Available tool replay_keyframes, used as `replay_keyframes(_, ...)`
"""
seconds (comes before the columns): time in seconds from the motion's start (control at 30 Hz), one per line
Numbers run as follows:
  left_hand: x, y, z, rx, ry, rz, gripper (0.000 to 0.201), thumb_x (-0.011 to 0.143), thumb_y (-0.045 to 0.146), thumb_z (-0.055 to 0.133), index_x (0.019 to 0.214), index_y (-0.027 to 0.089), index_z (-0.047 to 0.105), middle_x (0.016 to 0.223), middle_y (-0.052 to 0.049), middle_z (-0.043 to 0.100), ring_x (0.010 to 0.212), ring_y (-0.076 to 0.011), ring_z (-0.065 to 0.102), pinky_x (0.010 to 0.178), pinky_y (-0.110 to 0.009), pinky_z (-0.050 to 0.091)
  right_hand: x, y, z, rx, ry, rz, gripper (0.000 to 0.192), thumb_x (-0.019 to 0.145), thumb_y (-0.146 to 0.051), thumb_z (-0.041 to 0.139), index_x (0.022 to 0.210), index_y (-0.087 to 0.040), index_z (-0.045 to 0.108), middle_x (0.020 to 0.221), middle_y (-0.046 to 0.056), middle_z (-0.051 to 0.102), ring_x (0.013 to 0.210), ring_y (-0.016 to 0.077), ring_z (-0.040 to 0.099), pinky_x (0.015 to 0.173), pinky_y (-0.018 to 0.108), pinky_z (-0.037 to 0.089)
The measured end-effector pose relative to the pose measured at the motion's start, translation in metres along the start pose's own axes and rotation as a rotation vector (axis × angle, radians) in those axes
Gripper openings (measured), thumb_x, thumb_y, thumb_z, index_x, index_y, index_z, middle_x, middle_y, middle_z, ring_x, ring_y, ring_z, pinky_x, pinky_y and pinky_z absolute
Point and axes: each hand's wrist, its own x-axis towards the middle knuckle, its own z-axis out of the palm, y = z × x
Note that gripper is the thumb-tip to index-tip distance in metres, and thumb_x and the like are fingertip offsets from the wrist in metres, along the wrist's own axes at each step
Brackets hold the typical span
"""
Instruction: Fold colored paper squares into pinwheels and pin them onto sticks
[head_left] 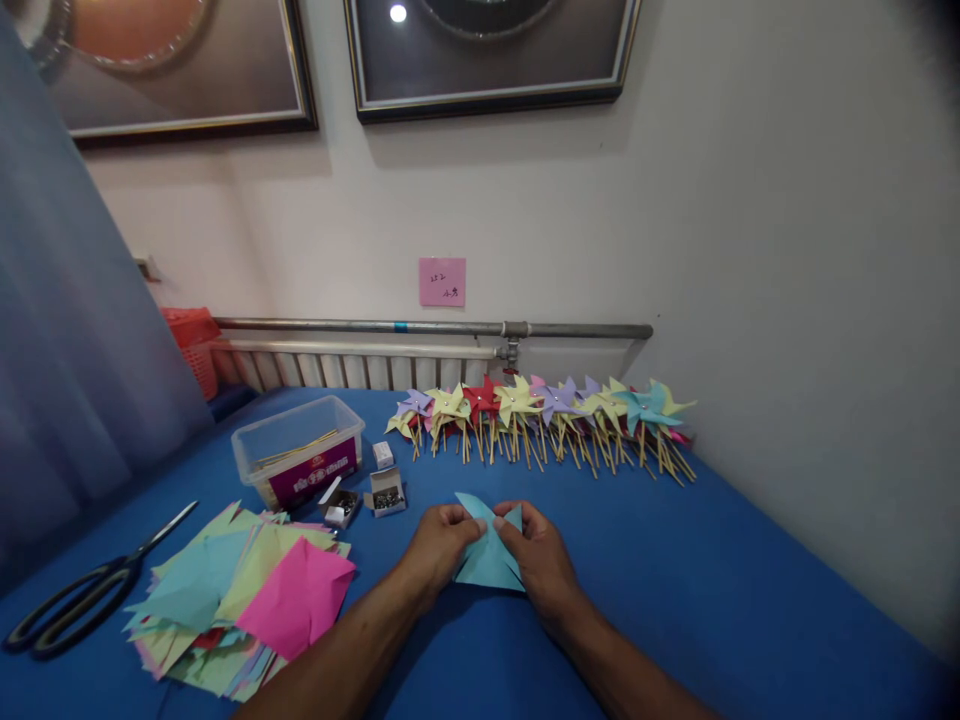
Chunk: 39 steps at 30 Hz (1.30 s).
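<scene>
Two bare hands meet over a blue table (660, 590), holding a light-blue paper (487, 562) between them, at the middle front of the view. The left hand (439, 543) pinches its left side, thumb on the face; the right hand (541, 560) grips its right side the same way, the thumb tips just apart near the paper's middle. Neither hand is nearer, since both touch it; most of the paper spreads from the thumbs back toward the wearer, with one corner pointing away and a cut flap (515, 516) rising by the right fingers. It looks roughly square, so no long axis stands out. To the left, nearer the left hand, lie a paper pile (187, 585) topped by a pink sheet (300, 598), scissors (82, 600), a tub (315, 478) of sticks and two boxes of pins, one left (341, 503) and one right (386, 497); beyond the hands, pinwheels (517, 400) lie in a row by the wall (750, 300)
</scene>
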Motion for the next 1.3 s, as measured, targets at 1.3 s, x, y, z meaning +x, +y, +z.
replay_keyframes(1.3,0.009,-0.019,-0.005,0.256,-0.047,0.099,0.027,0.064,0.033,0.071,0.058,0.018,0.049,0.049,0.006,0.043,0.046,-0.0068,0.033,0.047,-0.023,0.024,-0.003,-0.012,0.0,-0.273,-0.007,-0.107,0.034,0.08,-0.052,0.059,0.069,-0.02,0.059,0.061,-0.002,0.053,0.058,0.0141,0.047,0.057,0.026,0.039)
